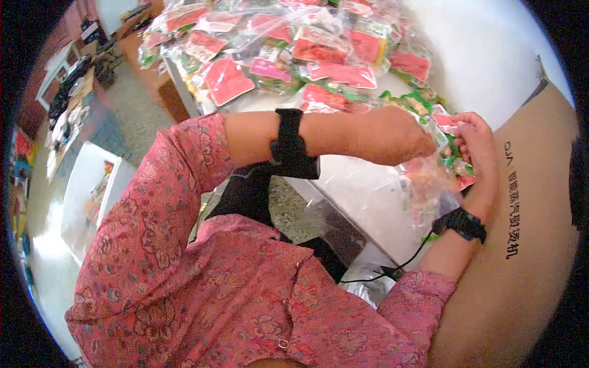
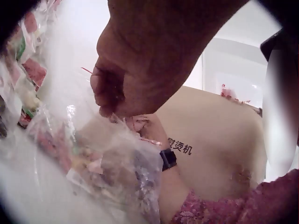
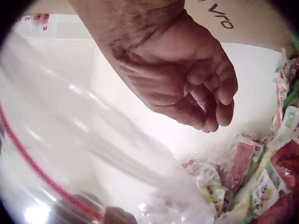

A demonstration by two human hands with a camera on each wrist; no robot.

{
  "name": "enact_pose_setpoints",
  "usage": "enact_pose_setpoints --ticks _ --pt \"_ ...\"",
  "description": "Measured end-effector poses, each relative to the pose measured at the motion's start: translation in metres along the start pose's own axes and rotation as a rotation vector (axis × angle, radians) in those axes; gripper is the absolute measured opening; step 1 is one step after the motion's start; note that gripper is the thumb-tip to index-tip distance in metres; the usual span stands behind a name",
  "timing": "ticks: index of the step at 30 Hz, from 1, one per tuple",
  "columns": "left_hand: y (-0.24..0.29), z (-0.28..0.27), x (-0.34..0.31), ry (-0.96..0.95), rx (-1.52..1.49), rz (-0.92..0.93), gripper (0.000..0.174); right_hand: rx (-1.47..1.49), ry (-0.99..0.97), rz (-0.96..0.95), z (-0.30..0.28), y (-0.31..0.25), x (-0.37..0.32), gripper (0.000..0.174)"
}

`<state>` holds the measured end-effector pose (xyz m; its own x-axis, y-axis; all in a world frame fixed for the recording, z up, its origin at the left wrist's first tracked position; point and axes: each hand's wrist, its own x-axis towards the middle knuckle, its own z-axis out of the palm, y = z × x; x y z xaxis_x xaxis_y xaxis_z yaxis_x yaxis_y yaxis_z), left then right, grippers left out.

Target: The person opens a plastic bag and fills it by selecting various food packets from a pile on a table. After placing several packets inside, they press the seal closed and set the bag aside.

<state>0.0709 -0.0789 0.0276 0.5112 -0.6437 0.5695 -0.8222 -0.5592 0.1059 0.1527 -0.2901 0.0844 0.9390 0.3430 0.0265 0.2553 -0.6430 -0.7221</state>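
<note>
L hand (image 1: pixel 392 136) pinches the clear bag (image 1: pixel 423 190) at its rim, bag hangs straight below the grip w/ snack packets (image 1: pixel 459 175) inside, R hand (image 1: pixel 477 147) just beside it, nearer the packets, fingers curled, can't tell if gripping.

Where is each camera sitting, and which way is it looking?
Head: worn on the head, facing down at the clear plastic bag of snack packets; pink sleeves, left hand and right hand show.
Left wrist: on that wrist, facing along the left hand, which pinches the bag; the other wrist's black band shows.
Right wrist: on that wrist, facing past the right hand's curled fingers toward bag and packets.
Shared: all three see the bag and the printed cardboard box.
</note>
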Motion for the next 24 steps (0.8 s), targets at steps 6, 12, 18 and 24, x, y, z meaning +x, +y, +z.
enact_pose_setpoints --ticks 6,12,18,24 --pt "-0.015 0.057 0.013 -0.167 -0.104 -0.069 0.014 -0.346 0.206 -0.226 0.015 0.075 0.044 0.019" --pt "-0.020 0.109 0.011 -0.076 -0.403 -0.093 0.020 -0.325 0.081 -0.166 0.027 0.105 0.042 0.028" --pt "-0.032 0.121 0.018 -0.012 -0.557 -0.099 0.019 -0.272 0.035 -0.120 0.034 0.114 0.043 0.026" --pt "-0.029 0.121 0.012 0.029 -0.677 -0.137 0.018 -0.301 0.089 -0.120 0.033 0.106 0.052 0.022"
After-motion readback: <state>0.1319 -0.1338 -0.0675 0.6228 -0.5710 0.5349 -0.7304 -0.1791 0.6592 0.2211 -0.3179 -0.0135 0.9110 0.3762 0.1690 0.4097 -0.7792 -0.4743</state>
